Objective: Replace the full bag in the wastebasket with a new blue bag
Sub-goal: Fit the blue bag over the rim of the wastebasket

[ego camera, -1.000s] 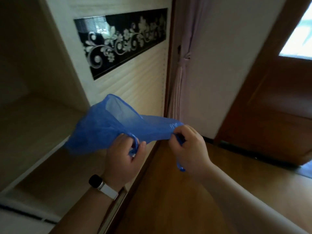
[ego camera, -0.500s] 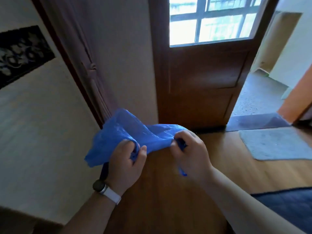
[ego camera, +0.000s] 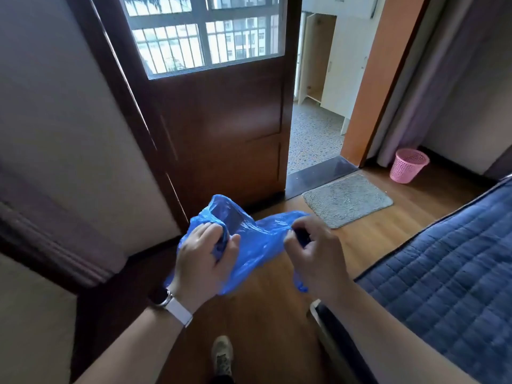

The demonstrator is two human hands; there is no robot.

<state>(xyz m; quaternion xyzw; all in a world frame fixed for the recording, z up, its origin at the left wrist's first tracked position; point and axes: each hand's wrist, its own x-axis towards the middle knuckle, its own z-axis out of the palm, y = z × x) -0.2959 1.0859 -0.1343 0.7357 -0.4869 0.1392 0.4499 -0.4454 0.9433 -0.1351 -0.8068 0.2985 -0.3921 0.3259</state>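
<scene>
A crumpled blue plastic bag [ego camera: 257,239] is stretched between both hands at chest height. My left hand [ego camera: 203,257], with a white-strapped watch on the wrist, grips its left part, and a loop of the bag puffs up above the fingers. My right hand [ego camera: 313,253] pinches the bag's right end, and a strip of blue hangs below the palm. A pink lattice wastebasket [ego camera: 407,169] stands on the floor far to the right, against the wall by the orange door frame. No bag shows over its rim.
A dark wooden door [ego camera: 221,128] with a barred window stands open ahead. A grey mat [ego camera: 346,202] lies at the threshold. A bed with a blue quilt [ego camera: 448,267] fills the right side. Wood floor [ego camera: 368,236] runs between the bed and the wall. My shoe [ego camera: 221,356] shows below.
The view has swung right from the cabinet to the open door, so the bed, mat and pink wastebasket have come into sight. Both hands have kept their grip on the bag.
</scene>
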